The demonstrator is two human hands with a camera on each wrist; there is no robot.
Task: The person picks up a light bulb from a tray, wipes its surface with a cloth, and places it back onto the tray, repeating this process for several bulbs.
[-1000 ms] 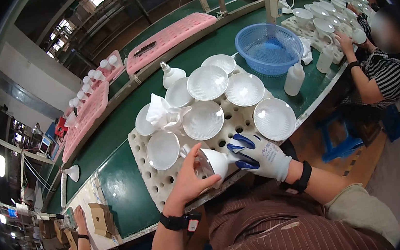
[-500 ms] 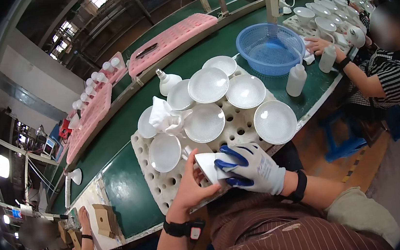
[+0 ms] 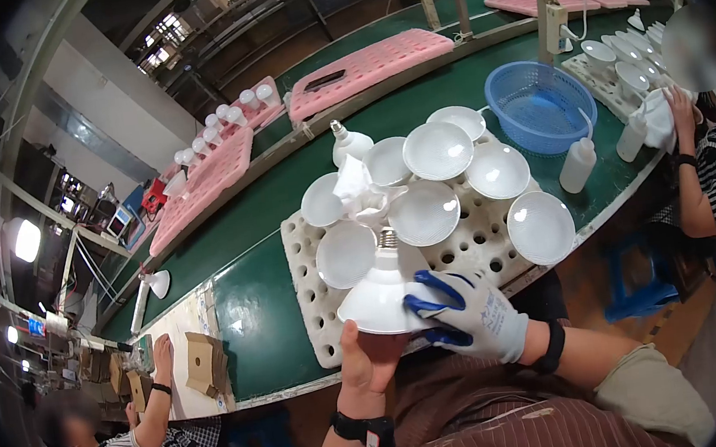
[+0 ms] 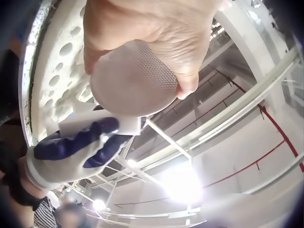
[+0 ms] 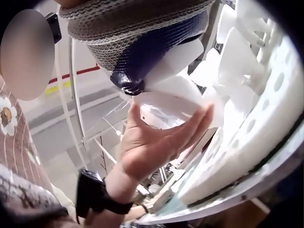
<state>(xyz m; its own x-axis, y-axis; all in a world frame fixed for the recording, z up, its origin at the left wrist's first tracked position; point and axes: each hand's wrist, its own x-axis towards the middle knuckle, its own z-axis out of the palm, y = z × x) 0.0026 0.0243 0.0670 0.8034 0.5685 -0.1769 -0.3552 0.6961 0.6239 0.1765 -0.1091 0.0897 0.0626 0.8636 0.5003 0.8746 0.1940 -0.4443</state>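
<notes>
A white reflector bulb stands screw base up, its textured lens turned down, close over the foam tray's near edge. My bare left hand holds it from below, thumb and fingers spread round the rim. My right hand, in a white glove with dark blue coated fingers, pinches a white flat-sided piece against the bulb's side; its material cannot be told. Several more reflector bulbs sit lens up in the holed foam tray, with a crumpled white cloth on top of them.
Behind the tray, another bulb stands base up on the green bench. A blue basket and a squeeze bottle are to the right. Pink foam trays lie along the back. People work at both sides.
The bulb has turned from lying sideways between my hands to base up, with my left hand now beneath it. My right hand stays at its side. The head view has swung right.
</notes>
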